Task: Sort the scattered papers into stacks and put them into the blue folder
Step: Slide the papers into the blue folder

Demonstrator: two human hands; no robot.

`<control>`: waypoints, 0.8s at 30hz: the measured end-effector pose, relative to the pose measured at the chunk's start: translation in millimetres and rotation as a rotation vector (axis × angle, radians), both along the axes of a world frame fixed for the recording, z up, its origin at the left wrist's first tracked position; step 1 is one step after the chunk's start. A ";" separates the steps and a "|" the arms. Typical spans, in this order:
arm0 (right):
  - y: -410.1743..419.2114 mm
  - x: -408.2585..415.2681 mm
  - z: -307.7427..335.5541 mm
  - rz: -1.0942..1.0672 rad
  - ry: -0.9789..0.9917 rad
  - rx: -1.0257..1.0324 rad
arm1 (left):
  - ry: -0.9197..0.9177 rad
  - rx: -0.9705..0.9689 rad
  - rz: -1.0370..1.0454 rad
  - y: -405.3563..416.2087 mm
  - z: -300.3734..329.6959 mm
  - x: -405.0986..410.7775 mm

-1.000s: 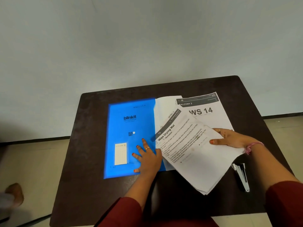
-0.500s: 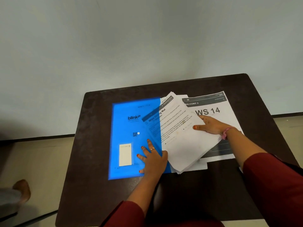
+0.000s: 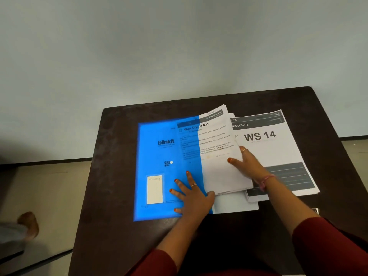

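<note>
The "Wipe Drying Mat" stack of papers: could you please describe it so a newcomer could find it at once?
On the dark table lies a bright blue folder. The stack pokes out of its right edge, its left part showing through the translucent cover, with the right hand on it. Unlike the "WS 14" sheets lying loose to its right, it is partly inside the folder.

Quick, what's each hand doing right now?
Left hand: open, fingers spread flat, pressing down on the blue folder.
Right hand: holding the stack of papers, which is partly inside the folder.
</note>
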State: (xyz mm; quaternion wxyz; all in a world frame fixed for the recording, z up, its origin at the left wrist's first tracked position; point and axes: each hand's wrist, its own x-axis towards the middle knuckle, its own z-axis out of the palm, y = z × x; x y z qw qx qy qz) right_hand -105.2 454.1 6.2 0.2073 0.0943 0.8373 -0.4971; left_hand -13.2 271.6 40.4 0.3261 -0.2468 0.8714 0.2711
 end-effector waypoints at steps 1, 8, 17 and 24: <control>-8.4 3.3 -0.4 0.010 0.018 0.014 | -0.004 -0.001 -0.002 0.5 -0.7 -0.1; -50.5 12.4 -3.1 0.032 0.019 -0.034 | -0.032 0.000 -0.005 -0.6 -2.9 -3.3; -90.5 21.3 -5.4 0.064 -0.074 -0.275 | -0.032 0.022 -0.019 -3.3 -2.6 -2.5; -89.6 31.2 -8.4 -0.281 0.002 -0.201 | -0.019 0.024 -0.079 -5.0 -0.3 -0.2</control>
